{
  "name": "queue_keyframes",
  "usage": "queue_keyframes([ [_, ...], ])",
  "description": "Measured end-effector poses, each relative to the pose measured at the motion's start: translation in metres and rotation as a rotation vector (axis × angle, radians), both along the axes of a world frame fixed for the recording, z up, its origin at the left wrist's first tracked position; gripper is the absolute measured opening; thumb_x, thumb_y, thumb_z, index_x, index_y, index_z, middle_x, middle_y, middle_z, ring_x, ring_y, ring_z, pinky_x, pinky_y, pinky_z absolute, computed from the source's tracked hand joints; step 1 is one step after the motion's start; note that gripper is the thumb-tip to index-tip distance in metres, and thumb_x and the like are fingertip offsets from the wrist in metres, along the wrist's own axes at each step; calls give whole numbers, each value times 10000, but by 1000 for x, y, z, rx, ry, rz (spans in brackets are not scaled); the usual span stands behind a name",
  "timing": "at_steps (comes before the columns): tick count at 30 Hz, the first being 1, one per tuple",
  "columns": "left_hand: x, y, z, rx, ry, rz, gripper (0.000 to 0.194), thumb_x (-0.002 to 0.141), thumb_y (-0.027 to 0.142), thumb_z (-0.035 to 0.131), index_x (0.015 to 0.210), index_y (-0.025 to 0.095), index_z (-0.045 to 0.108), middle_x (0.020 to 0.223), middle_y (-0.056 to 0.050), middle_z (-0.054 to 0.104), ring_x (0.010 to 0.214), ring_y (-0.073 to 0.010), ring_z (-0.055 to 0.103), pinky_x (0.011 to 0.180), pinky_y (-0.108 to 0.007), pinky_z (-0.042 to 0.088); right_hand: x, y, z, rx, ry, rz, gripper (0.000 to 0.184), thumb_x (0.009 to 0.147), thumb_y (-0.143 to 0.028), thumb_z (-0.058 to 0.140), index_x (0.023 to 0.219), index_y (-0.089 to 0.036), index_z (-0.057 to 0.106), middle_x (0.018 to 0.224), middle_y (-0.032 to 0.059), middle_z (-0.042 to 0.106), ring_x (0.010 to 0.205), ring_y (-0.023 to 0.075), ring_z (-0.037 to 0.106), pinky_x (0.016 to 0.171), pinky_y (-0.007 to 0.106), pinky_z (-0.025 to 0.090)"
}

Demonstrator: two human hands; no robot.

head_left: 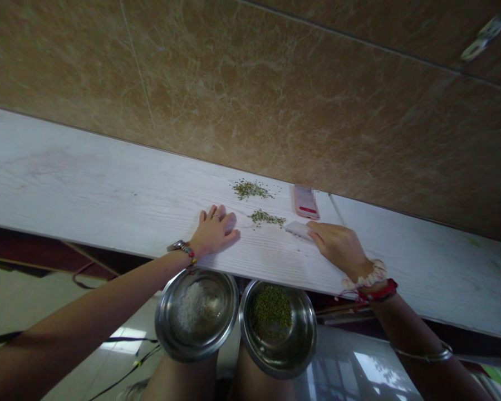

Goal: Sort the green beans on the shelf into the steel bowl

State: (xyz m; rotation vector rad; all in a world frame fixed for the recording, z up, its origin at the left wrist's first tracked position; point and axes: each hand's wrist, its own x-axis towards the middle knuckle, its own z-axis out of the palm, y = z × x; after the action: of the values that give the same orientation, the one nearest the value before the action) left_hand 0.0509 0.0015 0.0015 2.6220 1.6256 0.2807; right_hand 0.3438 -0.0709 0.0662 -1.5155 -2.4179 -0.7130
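Observation:
My left hand (215, 230) lies flat on the white wooden counter, fingers spread, with nothing in it. Gripped in my right hand (340, 245) is a flat, pale card-like piece (298, 229), its edge against the counter beside a small pile of green beans (266, 218). A second scattered pile of green beans (250, 189) sits farther back, close to the wall. Below the counter edge, a steel bowl (307, 345) rests over my lap with green beans inside. Left of it, another steel bowl (163, 326) contains white grains that look like rice.
A phone (306, 201) in a pink case lies near the wall, just behind my right hand. The brown marbled wall (250, 100) bounds the counter (87, 172) at the back. A dark cable (123, 379) runs across the tiled floor at lower left.

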Motion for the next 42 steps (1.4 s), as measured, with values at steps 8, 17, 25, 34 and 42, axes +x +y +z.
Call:
queue_keyframes([
  [8,-1,1,0,-10,-25,-2,487,860,483,390,1240,208,520,1375,-131,431,1276,-384,323,1005,-554,258,-3,3,-1,39,-12,-2,273,886,-208,423,963,-172,683,822,72,729,689,170,644,644,285,478],
  [17,2,-1,4,-19,43,6,518,876,466,381,1263,147,507,1394,-188,390,1281,-397,315,997,-550,267,2,0,-3,16,22,65,275,903,-211,413,937,-174,684,823,67,731,711,166,654,653,272,477],
  [25,3,-2,4,-3,51,12,493,883,464,384,1256,167,509,1388,-169,405,1280,-381,324,1000,-545,271,4,-3,-6,59,67,140,246,900,-182,435,936,-153,677,854,81,734,762,179,670,692,287,492],
  [34,4,-4,7,-22,74,13,508,885,457,379,1264,144,507,1397,-193,389,1288,-393,317,1000,-547,273,5,-19,-4,60,130,256,234,896,-151,421,910,-163,654,803,65,726,743,175,666,701,299,508],
  [42,4,-2,3,-6,65,10,502,876,468,383,1257,165,507,1379,-173,414,1274,-387,331,989,-545,283,15,-33,4,164,12,-148,242,888,-194,422,938,-146,654,788,79,725,623,193,656,565,295,478],
])
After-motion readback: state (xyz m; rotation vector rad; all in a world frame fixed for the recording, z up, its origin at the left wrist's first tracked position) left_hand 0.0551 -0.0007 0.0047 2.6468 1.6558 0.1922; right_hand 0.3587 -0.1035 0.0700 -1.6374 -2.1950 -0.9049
